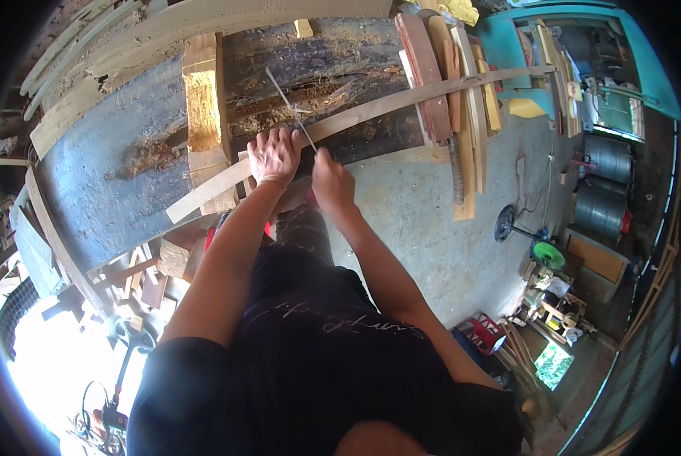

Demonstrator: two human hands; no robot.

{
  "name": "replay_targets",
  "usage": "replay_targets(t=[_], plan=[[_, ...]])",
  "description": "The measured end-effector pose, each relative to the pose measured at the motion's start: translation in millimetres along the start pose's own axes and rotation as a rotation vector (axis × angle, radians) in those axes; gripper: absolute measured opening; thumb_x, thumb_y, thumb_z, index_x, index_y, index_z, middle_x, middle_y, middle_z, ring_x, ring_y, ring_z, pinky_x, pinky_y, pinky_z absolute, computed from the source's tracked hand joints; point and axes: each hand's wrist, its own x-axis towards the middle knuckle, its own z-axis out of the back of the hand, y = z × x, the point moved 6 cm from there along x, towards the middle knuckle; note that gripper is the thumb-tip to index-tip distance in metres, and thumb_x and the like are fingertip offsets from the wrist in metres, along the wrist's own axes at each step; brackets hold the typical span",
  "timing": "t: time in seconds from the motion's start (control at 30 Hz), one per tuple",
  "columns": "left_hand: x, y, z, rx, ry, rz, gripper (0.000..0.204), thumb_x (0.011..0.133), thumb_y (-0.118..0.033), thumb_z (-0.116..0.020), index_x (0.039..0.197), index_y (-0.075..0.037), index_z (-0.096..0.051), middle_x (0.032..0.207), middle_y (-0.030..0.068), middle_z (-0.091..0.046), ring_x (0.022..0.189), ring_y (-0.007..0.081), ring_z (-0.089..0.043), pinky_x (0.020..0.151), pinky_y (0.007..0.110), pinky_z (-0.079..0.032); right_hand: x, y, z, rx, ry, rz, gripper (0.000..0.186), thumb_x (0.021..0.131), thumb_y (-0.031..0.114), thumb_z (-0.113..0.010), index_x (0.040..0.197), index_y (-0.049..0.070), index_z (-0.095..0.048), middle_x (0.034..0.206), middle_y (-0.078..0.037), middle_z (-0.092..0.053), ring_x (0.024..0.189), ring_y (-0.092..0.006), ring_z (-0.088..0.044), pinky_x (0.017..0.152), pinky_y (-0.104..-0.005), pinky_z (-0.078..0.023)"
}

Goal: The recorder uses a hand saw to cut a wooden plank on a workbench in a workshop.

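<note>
White script (342,326) across a black shirt (318,380)

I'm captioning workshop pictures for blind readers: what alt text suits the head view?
A person's left hand rests on a long wooden strip while the right hand holds a thin grey tool angled across it. The strip lies over a worn, dark bench, with more planks toward the right.
</note>
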Motion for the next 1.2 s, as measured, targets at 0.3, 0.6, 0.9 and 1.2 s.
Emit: replay_targets(t=[0.3, 0.6, 0.9, 1.2], plan=[[3.6, -4.7, 7.1, 0.013, -0.030, -0.010, 0.029, 0.092, -0.037, -0.047, 0.083, -0.013, -0.061, 0.087, 0.0068, -0.064, 0.086, 0.0276, -0.059, 0.075, 0.045, -0.041, 5.0, -1.0, -1.3, -0.002, -0.033, -0.008, 0.008, 0.091, 0.014, -0.051, 0.094, 0.006, -0.050, 0.065, -0.018, -0.062, 0.063, -0.0393, -0.063, 0.054, -0.0488, -0.049], [-3.6, 12.9, 6.3, 0.018, -0.024, 0.042, 0.030, 0.092, -0.037, -0.047, 0.081, -0.013, -0.060, 0.085, 0.0062, -0.064, 0.084, 0.0276, -0.058, 0.076, 0.045, -0.040, -51.2, -4.2, 18.3, 0.021, -0.008, 0.064, 0.005, 0.091, 0.012, -0.049, 0.091, 0.007, -0.049, 0.065, -0.017, -0.062, 0.060, -0.0363, -0.064, 0.051, -0.0469, -0.050], [1.4, 2.2, 1.0, -0.007, -0.022, 0.005, 0.030, 0.092, -0.038, -0.048, 0.081, -0.013, -0.061, 0.086, 0.0067, -0.064, 0.085, 0.0276, -0.058, 0.075, 0.045, -0.040, -7.9, -2.7, -0.1, 0.021, -0.036, 0.029, 0.006, 0.091, 0.013, -0.050, 0.093, 0.007, -0.048, 0.067, -0.019, -0.063, 0.063, -0.0404, -0.063, 0.055, -0.0520, -0.048], [3.9, -4.9, 3.8, -0.015, -0.008, -0.007, 0.030, 0.092, -0.037, -0.047, 0.084, -0.013, -0.061, 0.087, 0.0059, -0.063, 0.087, 0.0275, -0.057, 0.075, 0.044, -0.040, 19.5, 4.7, -1.6, 0.012, -0.036, 0.016, 0.009, 0.092, 0.014, -0.049, 0.092, 0.005, -0.048, 0.066, -0.019, -0.062, 0.063, -0.0406, -0.063, 0.055, -0.0514, -0.049]])
